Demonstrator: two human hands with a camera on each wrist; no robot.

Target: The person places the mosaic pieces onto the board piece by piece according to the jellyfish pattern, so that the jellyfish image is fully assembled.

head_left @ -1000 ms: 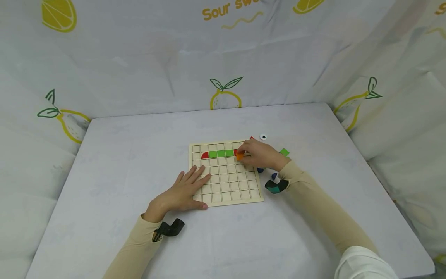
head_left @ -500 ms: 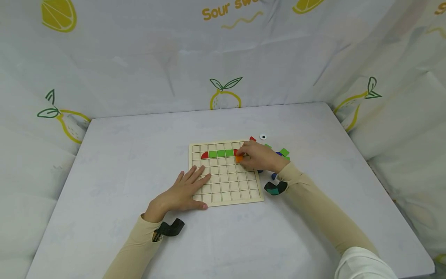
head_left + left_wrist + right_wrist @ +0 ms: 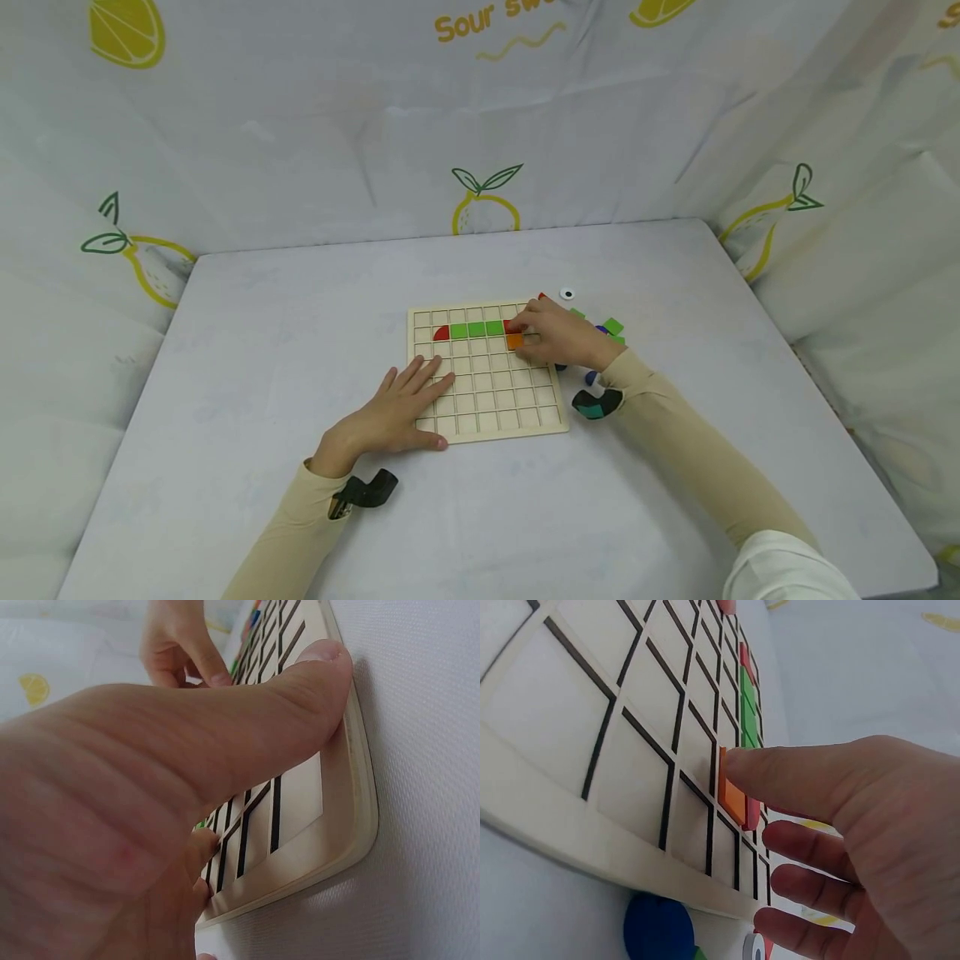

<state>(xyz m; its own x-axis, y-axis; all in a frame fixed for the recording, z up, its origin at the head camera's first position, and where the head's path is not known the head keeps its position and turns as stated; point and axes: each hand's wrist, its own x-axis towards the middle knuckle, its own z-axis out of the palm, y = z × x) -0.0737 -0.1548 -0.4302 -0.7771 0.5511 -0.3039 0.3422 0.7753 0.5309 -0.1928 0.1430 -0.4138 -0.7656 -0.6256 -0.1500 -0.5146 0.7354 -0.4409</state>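
My left hand [image 3: 386, 417] lies with spread fingers on the lower left of the wooden grid board [image 3: 480, 438], its thumb [image 3: 315, 671] along the near rim. At the upper right of the grid, my right hand [image 3: 558, 333] holds an orange square tile [image 3: 514, 342] between thumb and index finger. The tile lies close over a cell, with the thumb tip on its face in the right wrist view; the index fingertip is hidden there. Beyond it runs a row with a red quarter-round tile [image 3: 442, 333], several green square tiles [image 3: 476, 330] and a second red tile [image 3: 508, 326], partly covered by my fingers.
Right of the board lie loose pieces: green tiles [image 3: 613, 326], blue pieces [image 3: 591, 378], a red piece [image 3: 542, 296] and a white disc with a black dot [image 3: 567, 293]. My right forearm [image 3: 697, 442] overlaps that side. Lemon-print cloth [image 3: 315, 125] hangs behind the table.
The orange tile has gone from tilted to flat at its cell, with my right fingers shifting slightly over it. My left hand and the board have stayed in place.
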